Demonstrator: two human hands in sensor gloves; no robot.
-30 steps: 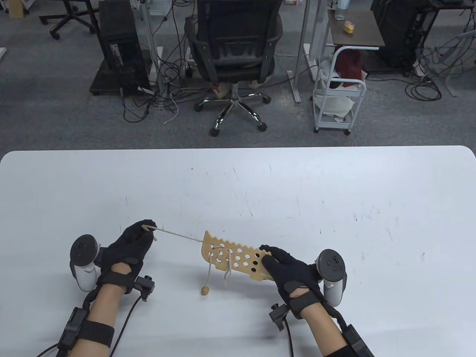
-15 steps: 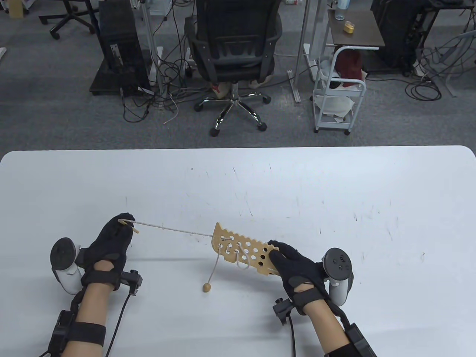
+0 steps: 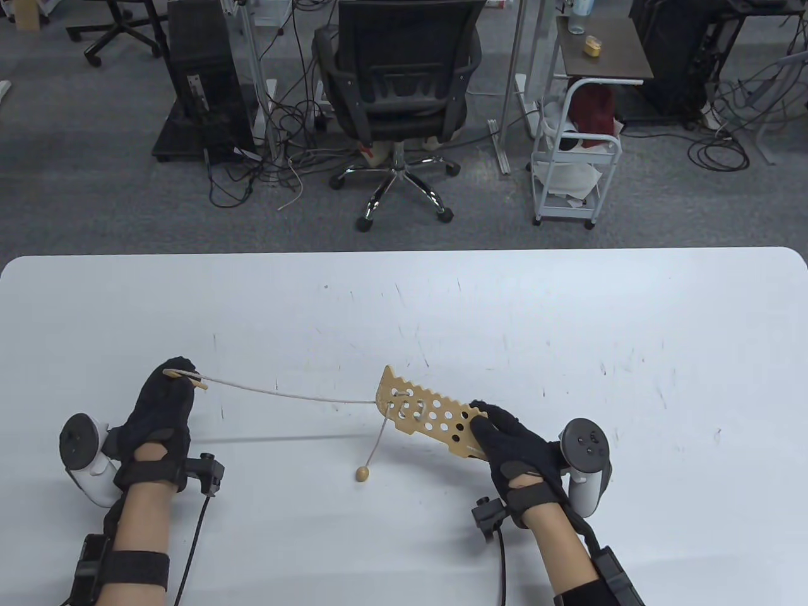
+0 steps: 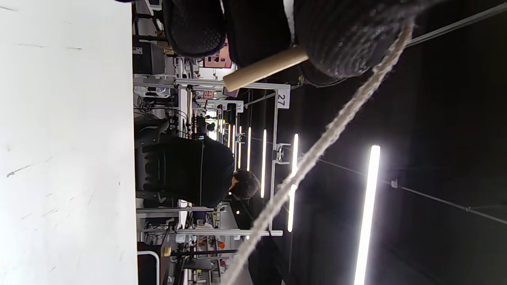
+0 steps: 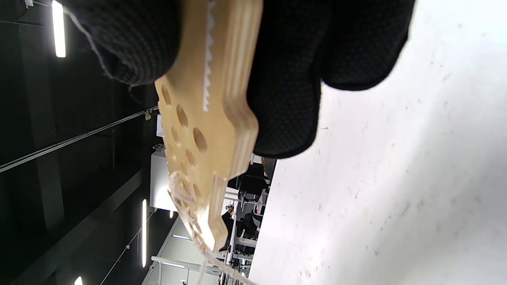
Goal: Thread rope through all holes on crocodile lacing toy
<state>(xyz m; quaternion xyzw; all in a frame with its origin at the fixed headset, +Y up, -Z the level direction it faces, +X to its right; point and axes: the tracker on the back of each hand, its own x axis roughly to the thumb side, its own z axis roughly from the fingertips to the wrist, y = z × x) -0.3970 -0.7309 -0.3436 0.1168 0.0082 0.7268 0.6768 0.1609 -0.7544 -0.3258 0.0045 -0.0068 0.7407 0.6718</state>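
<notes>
Field note, lacing toy. The crocodile board [image 3: 429, 416] was off the table [image 3: 568, 328], gripped at its near-right end by my right hand [image 3: 511, 448]. In the right wrist view, thumb on one face and fingers [image 5: 285, 99] curled round the other, so a firm pinch across the flat. Its long axis ran from that hand up and away to the left, toothed edge facing the far side of the table.

The rope [image 3: 297, 394] left the board's far-left end and ran leftward, nearly in line with the board, to my left hand [image 3: 161, 404], which was well apart from the board. That hand was closed on the wooden needle [image 3: 192, 379] at the rope's tip; the left wrist view showed the needle [image 4: 265, 68] pinched between fingertips with the rope [image 4: 317, 150] trailing off below them. The rope sagged slightly, not quite taut.

The other end hung down from the laced holes to a wooden bead [image 3: 362, 474], which appeared to rest on the table, though I could not be sure it touched.

Only the holes at the left end carried rope; the rest, toward the right hand, were bare. My judgement: the next open hole lay to the right of the needle, so the left hand would have to bring the needle back along the rope's line toward the board.
</notes>
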